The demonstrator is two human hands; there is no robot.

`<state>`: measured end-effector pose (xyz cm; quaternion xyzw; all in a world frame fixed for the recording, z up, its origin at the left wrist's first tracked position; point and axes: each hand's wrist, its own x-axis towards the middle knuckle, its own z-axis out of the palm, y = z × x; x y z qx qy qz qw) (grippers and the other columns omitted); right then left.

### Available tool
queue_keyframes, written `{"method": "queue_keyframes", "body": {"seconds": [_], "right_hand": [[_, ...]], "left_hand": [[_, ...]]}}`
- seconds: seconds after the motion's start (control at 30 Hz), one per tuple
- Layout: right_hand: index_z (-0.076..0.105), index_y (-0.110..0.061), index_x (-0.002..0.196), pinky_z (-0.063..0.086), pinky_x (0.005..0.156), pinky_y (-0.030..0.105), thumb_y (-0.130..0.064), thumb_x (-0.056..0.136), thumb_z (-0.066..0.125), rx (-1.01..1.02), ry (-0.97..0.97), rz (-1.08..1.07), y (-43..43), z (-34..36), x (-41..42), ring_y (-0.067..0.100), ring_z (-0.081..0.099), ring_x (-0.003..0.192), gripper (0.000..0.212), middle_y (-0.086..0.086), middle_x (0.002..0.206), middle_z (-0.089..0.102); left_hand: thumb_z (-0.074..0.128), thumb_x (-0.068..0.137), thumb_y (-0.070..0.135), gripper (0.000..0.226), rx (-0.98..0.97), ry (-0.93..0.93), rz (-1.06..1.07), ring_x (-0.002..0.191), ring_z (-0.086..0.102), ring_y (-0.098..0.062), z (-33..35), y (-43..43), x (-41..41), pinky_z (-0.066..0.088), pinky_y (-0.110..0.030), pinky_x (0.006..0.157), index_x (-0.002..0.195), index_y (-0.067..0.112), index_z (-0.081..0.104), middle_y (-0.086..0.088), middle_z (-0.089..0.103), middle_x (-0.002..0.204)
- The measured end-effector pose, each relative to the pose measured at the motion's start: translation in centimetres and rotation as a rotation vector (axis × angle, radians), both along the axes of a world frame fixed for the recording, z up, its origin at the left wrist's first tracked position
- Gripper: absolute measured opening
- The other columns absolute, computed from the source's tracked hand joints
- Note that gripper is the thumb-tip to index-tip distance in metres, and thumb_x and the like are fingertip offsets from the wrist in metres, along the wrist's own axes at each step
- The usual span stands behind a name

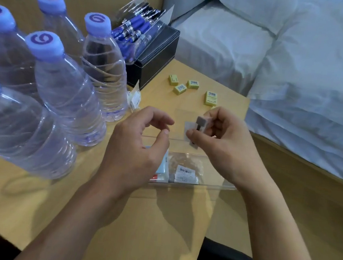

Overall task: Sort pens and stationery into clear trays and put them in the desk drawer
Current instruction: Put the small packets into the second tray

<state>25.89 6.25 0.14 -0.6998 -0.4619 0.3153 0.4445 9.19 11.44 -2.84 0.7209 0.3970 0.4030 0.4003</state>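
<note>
Bottles (64, 89) left of tray (213, 185) (boxes (191, 89) behind)

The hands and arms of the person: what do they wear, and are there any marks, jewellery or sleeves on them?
The left hand and the right hand are bare: no gloves, no rings, short nails. The left forearm and the right forearm are bare too; no sleeve, watch or bracelet shows down to the picture's edge.
</note>
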Motion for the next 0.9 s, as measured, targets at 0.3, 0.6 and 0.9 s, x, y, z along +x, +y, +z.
{"method": "queue_keyframes", "body": {"seconds": [0.3,0.6,0.9], "right_hand": [[0.056,-0.022,0.082,0.045,0.059,0.026,-0.016,0.086,0.07,0.058,-0.428,0.166,-0.5,0.0,-1.1,0.012,0.053,0.068,0.016,-0.007,0.071,0.058],[0.067,-0.029,0.094,0.05,0.088,0.023,-0.025,0.082,0.081,-0.073,-0.299,0.23,-1.1,0.6,1.0,0.004,0.06,0.103,0.019,-0.012,0.101,0.066],[0.066,-0.027,0.091,0.054,0.074,0.034,-0.039,0.087,0.075,-0.185,-0.27,0.089,-1.2,0.4,1.2,0.005,0.068,0.082,0.015,-0.011,0.097,0.069]], "left_hand": [[0.076,0.078,0.038,0.034,-0.176,-0.083,-0.042,0.078,0.069,-0.012,0.8,-0.8,1.6,0.054,-0.041,0.085,0.107,0.024,0.062,0.003,0.071,0.076],[0.067,0.083,0.019,0.015,-0.171,-0.064,-0.063,0.09,0.07,-0.012,-0.1,-0.3,0.9,0.057,-0.034,0.083,0.096,0.023,0.073,0.009,0.074,0.088],[0.075,0.085,0.006,0.02,-0.176,-0.036,-0.066,0.091,0.071,-0.005,0.0,0.0,0.4,0.055,-0.02,0.084,0.094,0.024,0.076,0.01,0.076,0.089]]}}
